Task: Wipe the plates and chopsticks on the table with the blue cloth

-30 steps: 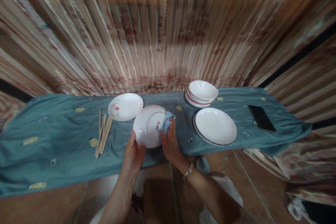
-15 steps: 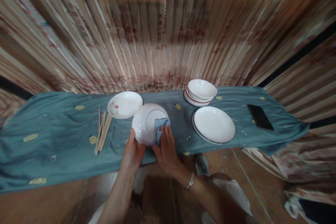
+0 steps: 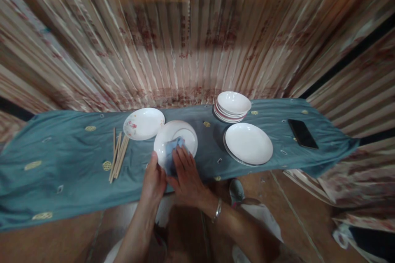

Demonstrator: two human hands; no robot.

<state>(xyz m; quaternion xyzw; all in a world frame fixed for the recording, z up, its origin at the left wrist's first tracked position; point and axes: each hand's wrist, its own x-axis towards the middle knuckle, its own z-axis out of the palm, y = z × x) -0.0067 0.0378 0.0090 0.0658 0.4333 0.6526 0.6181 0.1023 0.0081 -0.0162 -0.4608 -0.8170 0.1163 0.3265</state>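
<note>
A white plate (image 3: 160,136), its underside with the foot ring facing up toward me, is tilted over the front part of the table. My left hand (image 3: 153,177) grips its lower left edge, thumb on the near face and the other fingers hidden. Against the plate's underside my right hand (image 3: 185,171) presses a folded blue cloth (image 3: 173,148), which is a little blurred. Just behind to the left lies a white plate with red flowers (image 3: 145,123). Several wooden chopsticks (image 3: 119,158) lie left of the held plate.
On the teal tablecloth (image 3: 74,164), a stack of bowls (image 3: 233,104) stands at the back right. Stacked white plates (image 3: 248,144) sit in front of it, and a black phone (image 3: 302,133) lies farther right. A pleated curtain (image 3: 185,41) hangs behind the table.
My right hand has slid the blue cloth leftward across the plate's underside, from its right edge to the left part. My left hand keeps its grip. The whole view has shifted slightly.
</note>
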